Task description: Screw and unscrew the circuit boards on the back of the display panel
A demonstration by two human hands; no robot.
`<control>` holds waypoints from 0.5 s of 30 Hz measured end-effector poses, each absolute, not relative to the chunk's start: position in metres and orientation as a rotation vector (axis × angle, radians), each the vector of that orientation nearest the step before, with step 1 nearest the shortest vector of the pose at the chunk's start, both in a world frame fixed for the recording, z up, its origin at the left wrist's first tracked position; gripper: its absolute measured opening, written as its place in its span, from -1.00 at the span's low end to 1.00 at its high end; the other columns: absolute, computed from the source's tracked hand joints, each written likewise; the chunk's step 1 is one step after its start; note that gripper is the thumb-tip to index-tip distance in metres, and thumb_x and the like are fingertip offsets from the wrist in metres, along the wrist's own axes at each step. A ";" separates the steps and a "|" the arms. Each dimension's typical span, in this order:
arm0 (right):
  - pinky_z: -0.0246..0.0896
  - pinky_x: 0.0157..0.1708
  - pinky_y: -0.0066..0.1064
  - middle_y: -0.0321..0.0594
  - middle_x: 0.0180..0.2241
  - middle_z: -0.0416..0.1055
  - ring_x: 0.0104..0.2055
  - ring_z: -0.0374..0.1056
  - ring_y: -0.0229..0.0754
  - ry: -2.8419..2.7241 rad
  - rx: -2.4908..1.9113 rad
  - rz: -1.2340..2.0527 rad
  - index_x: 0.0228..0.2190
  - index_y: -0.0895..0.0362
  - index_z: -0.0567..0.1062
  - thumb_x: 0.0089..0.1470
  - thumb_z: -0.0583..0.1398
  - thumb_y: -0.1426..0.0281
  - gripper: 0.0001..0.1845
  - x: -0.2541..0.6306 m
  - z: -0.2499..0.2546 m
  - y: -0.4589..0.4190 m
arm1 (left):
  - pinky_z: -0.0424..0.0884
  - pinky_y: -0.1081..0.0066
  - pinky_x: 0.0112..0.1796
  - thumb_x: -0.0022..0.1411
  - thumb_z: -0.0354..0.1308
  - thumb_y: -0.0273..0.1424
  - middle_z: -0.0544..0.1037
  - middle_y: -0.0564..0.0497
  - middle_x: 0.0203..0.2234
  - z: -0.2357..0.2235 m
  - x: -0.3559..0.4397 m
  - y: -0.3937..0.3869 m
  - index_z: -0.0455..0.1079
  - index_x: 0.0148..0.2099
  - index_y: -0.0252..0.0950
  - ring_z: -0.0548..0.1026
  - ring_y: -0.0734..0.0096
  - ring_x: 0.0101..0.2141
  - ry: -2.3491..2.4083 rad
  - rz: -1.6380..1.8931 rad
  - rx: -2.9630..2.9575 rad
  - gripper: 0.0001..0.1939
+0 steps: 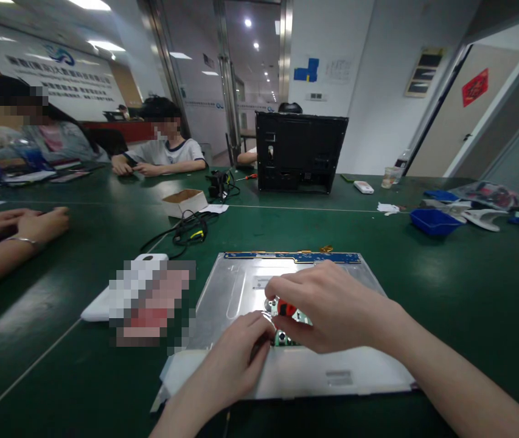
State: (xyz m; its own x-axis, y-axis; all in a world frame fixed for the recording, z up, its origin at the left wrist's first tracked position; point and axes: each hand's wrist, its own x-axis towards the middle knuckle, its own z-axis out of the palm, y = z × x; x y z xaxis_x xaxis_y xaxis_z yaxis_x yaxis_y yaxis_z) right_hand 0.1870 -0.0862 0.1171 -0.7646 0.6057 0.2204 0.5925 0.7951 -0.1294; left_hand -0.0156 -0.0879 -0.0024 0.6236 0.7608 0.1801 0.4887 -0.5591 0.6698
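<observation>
A flat metal display panel (pixel 213 298) lies on the table in front of me, with a narrow blue circuit strip (pixel 296 258) along its far edge. On its middle sits a green circuit board (pixel 289 338), partly covered by my hands. My right hand (pixel 332 307) is closed round the red-and-black handle of a screwdriver (pixel 286 308), held over the board; its tip is hidden. My left hand (pixel 245 347) rests at the board's left side, fingertips pinched together close to the screwdriver. What they hold, if anything, cannot be made out.
A white device (pixel 99 304) and a blurred-out pink item lie to the left. Beyond are black cables (pixel 186 228), a small cardboard box (pixel 185 202), a black monitor housing (pixel 300 152) and a blue tray (pixel 435 221). Another person's hands (pixel 42 226) rest at left; other people sit farther back.
</observation>
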 end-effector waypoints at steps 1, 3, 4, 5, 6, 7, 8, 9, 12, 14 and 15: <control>-0.17 -0.52 -0.39 -0.26 -0.37 0.50 -0.43 0.30 -0.25 -2.727 -0.931 0.064 -0.24 0.14 0.37 0.16 0.12 0.36 -0.87 0.187 0.116 -0.085 | 0.36 0.32 -0.19 0.24 -0.04 -0.59 0.48 -0.03 -0.26 -0.003 -0.016 -0.088 0.33 -0.21 -0.24 0.44 0.25 -0.23 0.980 0.616 2.270 -0.81; -0.20 -0.53 -0.39 -0.28 -0.42 0.49 -0.47 0.28 -0.27 -2.725 -0.935 0.025 -0.29 0.14 0.37 0.19 0.13 0.28 -0.84 0.186 0.115 -0.084 | 0.37 0.31 -0.16 0.24 -0.03 -0.59 0.49 -0.04 -0.22 -0.004 -0.017 -0.089 0.35 -0.15 -0.23 0.45 0.24 -0.19 0.979 0.641 2.278 -0.78; -0.21 -0.54 -0.38 -0.30 -0.46 0.48 -0.49 0.27 -0.27 -2.731 -0.940 0.002 -0.32 0.13 0.37 0.20 0.12 0.24 -0.80 0.186 0.115 -0.083 | 0.37 0.30 -0.13 0.24 -0.03 -0.59 0.49 -0.04 -0.20 -0.004 -0.017 -0.089 0.35 -0.11 -0.23 0.45 0.24 -0.17 0.972 0.653 2.283 -0.75; -0.23 -0.55 -0.38 -0.31 -0.49 0.46 -0.51 0.25 -0.28 -2.735 -0.949 -0.021 -0.35 0.13 0.38 0.21 0.12 0.21 -0.76 0.186 0.115 -0.083 | 0.37 0.30 -0.12 0.24 -0.03 -0.59 0.49 -0.05 -0.18 -0.005 -0.017 -0.089 0.35 -0.09 -0.22 0.45 0.23 -0.15 0.969 0.663 2.286 -0.74; -0.24 -0.55 -0.38 -0.32 -0.52 0.45 -0.53 0.23 -0.28 -2.736 -0.959 -0.040 -0.37 0.12 0.38 0.22 0.10 0.19 -0.74 0.186 0.115 -0.083 | 0.38 0.30 -0.12 0.24 -0.03 -0.58 0.50 -0.05 -0.18 -0.005 -0.017 -0.089 0.35 -0.09 -0.22 0.46 0.23 -0.15 0.970 0.664 2.289 -0.74; -0.24 -0.55 -0.38 -0.32 -0.52 0.44 -0.53 0.22 -0.29 -2.736 -0.966 -0.048 -0.39 0.12 0.38 0.23 0.09 0.20 -0.74 0.186 0.116 -0.083 | 0.38 0.31 -0.13 0.24 -0.03 -0.58 0.50 -0.05 -0.19 -0.004 -0.017 -0.089 0.36 -0.11 -0.23 0.46 0.23 -0.17 0.976 0.658 2.289 -0.76; -0.23 -0.55 -0.38 -0.32 -0.51 0.44 -0.52 0.22 -0.29 -2.736 -0.966 -0.041 -0.39 0.11 0.38 0.23 0.08 0.24 -0.77 0.186 0.117 -0.084 | 0.39 0.32 -0.16 0.24 -0.03 -0.57 0.51 -0.05 -0.22 -0.004 -0.017 -0.089 0.36 -0.14 -0.24 0.47 0.24 -0.20 0.985 0.647 2.289 -0.78; -0.22 -0.55 -0.38 -0.31 -0.47 0.45 -0.51 0.22 -0.29 -2.736 -0.957 -0.022 -0.37 0.11 0.38 0.21 0.09 0.29 -0.83 0.187 0.118 -0.085 | 0.39 0.33 -0.19 0.24 -0.03 -0.57 0.51 -0.04 -0.24 -0.003 -0.017 -0.089 0.36 -0.17 -0.24 0.47 0.25 -0.23 0.992 0.635 2.287 -0.80; -0.17 -0.54 -0.40 -0.28 -0.36 0.46 -0.48 0.22 -0.28 -2.745 -0.916 0.052 -0.28 0.12 0.36 0.08 0.12 0.42 -0.89 0.188 0.120 -0.087 | 0.38 0.34 -0.23 0.23 -0.04 -0.57 0.49 -0.02 -0.28 0.002 -0.016 -0.089 0.34 -0.23 -0.25 0.46 0.27 -0.27 0.992 0.616 2.282 -0.82; -0.16 -0.54 -0.40 -0.27 -0.36 0.46 -0.48 0.22 -0.28 -2.757 -0.892 0.077 -0.26 0.12 0.34 0.07 0.13 0.41 -0.86 0.189 0.120 -0.088 | 0.39 0.33 -0.22 0.22 -0.04 -0.57 0.48 -0.03 -0.27 0.004 -0.016 -0.089 0.34 -0.23 -0.25 0.45 0.26 -0.26 0.985 0.620 2.278 -0.83; -0.17 -0.54 -0.40 -0.28 -0.38 0.46 -0.48 0.23 -0.28 -2.760 -0.882 0.082 -0.27 0.11 0.34 0.10 0.13 0.37 -0.88 0.189 0.119 -0.087 | 0.39 0.32 -0.20 0.22 -0.04 -0.57 0.48 -0.04 -0.26 0.004 -0.016 -0.089 0.34 -0.22 -0.25 0.45 0.26 -0.24 0.980 0.626 2.276 -0.82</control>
State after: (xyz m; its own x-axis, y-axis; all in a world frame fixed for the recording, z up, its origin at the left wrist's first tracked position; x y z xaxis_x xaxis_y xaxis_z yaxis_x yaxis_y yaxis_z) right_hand 0.1895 -0.0872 0.1195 -0.7880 0.5779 0.2122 0.5643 0.8159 -0.1261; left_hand -0.0157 -0.0890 0.0038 0.6207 0.7612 0.1878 0.4904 -0.5638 0.6645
